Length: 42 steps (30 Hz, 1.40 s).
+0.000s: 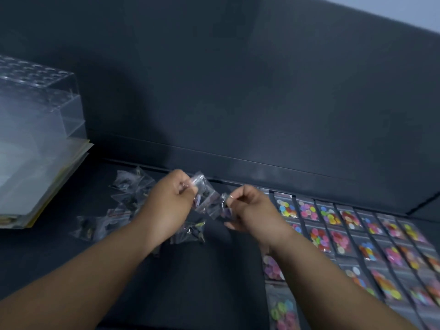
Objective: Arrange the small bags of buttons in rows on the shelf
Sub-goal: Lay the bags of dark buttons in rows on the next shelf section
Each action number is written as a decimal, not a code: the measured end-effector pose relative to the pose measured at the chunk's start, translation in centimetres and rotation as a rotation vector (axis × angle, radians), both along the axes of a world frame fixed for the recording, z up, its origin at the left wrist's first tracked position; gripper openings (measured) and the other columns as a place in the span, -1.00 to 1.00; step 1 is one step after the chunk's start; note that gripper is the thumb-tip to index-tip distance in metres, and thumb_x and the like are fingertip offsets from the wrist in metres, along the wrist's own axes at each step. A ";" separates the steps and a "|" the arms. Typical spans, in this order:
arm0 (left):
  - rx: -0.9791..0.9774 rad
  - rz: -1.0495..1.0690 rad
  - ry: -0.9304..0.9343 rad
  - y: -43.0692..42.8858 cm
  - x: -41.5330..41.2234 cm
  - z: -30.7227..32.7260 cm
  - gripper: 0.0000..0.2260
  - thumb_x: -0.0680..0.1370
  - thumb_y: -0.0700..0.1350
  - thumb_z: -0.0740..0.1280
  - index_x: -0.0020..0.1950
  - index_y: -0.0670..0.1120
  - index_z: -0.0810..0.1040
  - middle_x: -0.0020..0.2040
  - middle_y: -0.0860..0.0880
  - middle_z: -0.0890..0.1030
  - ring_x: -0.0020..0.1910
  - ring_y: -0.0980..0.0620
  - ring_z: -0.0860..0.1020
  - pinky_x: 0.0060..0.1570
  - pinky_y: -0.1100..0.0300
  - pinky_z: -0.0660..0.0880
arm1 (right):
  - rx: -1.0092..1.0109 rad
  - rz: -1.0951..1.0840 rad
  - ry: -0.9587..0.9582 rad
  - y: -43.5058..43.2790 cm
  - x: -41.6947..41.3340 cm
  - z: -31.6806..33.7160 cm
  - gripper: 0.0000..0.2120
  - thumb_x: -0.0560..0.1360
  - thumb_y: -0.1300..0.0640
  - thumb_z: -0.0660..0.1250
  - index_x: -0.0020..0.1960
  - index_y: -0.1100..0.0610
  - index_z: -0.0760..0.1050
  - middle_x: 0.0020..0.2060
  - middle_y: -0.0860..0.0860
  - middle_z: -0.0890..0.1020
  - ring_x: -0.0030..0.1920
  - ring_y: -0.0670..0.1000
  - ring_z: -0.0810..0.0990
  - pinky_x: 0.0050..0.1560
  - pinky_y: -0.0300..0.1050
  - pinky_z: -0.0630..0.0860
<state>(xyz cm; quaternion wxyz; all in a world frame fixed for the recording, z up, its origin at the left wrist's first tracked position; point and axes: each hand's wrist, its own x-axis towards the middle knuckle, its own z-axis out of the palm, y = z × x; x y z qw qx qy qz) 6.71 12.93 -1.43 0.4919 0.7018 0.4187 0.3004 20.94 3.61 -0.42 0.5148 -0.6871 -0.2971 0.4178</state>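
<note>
The rows of bright-button bags [345, 234] lie flat and edge to edge on the dark shelf [214, 294] at the right of the frame, several rows deep, so I judge a good part of the job done. What remains is the loose pile of bags [128, 194] left of centre, jumbled and holding darker buttons.

My left hand [171, 206] has its fingers curled, pinching the top of a clear bag [202, 186]. My right hand [250, 206] pinches the edge of a second bag [219, 207] between thumb and forefinger. The two bags touch or overlap mid-frame, lifted off the shelf between pile and rows. The blur hides whether they are stuck together.
</note>
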 end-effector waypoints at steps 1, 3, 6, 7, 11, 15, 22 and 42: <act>-0.077 0.005 -0.048 -0.4 0.5 0.6 -0.86 0.58 -0.17 0.24 -0.19 -0.05 0.43 -0.20 -0.13 0.58 -0.26 -0.03 0.57 -0.26 0.07 0.57 | 0.006 -0.005 0.060 -0.3 0.0 0.5 -0.81 0.56 0.28 0.24 -0.19 0.08 0.36 -0.35 -0.02 0.54 -0.34 -0.06 0.59 -0.25 -0.12 0.58; -0.204 0.011 -0.128 -1.5 1.3 1.8 -0.87 0.58 -0.23 0.21 -0.16 -0.09 0.42 -0.20 -0.13 0.58 -0.26 -0.05 0.60 -0.19 0.04 0.61 | 0.035 -0.003 0.135 -1.2 0.1 1.2 -0.81 0.55 0.31 0.24 -0.15 0.07 0.34 -0.31 0.00 0.54 -0.37 -0.05 0.59 -0.29 -0.13 0.58; -0.329 -0.022 -0.181 -3.7 2.3 3.2 -0.89 0.57 -0.27 0.18 -0.13 -0.14 0.43 -0.33 -0.06 0.60 -0.36 -0.02 0.62 -0.21 0.05 0.61 | 0.097 -0.021 0.181 -3.3 0.5 2.3 -0.76 0.49 0.41 0.27 -0.06 0.08 0.36 -0.26 0.02 0.52 -0.40 -0.06 0.55 -0.43 -0.26 0.48; -0.363 -0.035 -0.191 -4.6 2.6 3.6 -0.89 0.56 -0.28 0.18 -0.13 -0.14 0.44 -0.38 -0.04 0.60 -0.39 -0.01 0.63 -0.23 0.05 0.61 | 0.125 -0.032 0.207 -4.2 0.8 2.8 -0.73 0.47 0.45 0.27 -0.03 0.10 0.37 -0.26 0.03 0.51 -0.42 -0.06 0.54 -0.48 -0.28 0.45; -0.505 -0.100 -0.218 -8.7 4.7 5.2 -0.90 0.55 -0.27 0.20 -0.12 -0.13 0.46 -0.27 -0.12 0.66 -0.33 -0.06 0.65 -0.31 0.12 0.59 | 0.191 -0.048 0.267 -9.4 2.7 4.5 -0.70 0.42 0.52 0.27 -0.03 0.15 0.39 -0.35 0.05 0.53 -0.52 -0.09 0.52 -0.55 -0.31 0.40; -0.503 -0.227 -0.180 -15.2 8.0 5.9 -0.90 0.57 -0.22 0.21 -0.09 -0.10 0.49 -0.20 -0.14 0.65 -0.34 -0.06 0.61 -0.36 0.18 0.49 | 0.160 -0.070 0.234 -16.3 5.6 5.0 -0.73 0.43 0.48 0.30 -0.07 0.13 0.40 -0.35 0.08 0.56 -0.46 -0.02 0.54 -0.54 -0.27 0.45; -0.454 -0.348 -0.113 -29.0 15.4 6.0 -0.88 0.58 -0.20 0.21 0.08 -0.14 0.49 -0.19 -0.15 0.62 -0.34 -0.05 0.57 -0.43 0.23 0.45 | 0.128 -0.053 -0.108 -31.0 11.2 5.0 -0.70 0.39 0.50 0.33 -0.09 0.13 0.44 -0.31 0.02 0.50 -0.48 -0.13 0.48 -0.48 -0.28 0.43; -0.456 -0.520 -0.122 -45.8 31.8 5.3 -0.63 0.45 -0.28 0.38 0.22 -0.06 0.43 -0.01 -0.12 0.59 -0.39 0.00 0.45 -0.51 0.26 0.37 | 0.203 -0.473 0.009 -49.6 25.3 4.4 -0.37 0.39 0.55 0.26 0.32 0.07 0.27 -0.04 0.12 0.51 -0.22 0.00 0.52 -0.21 -0.17 0.49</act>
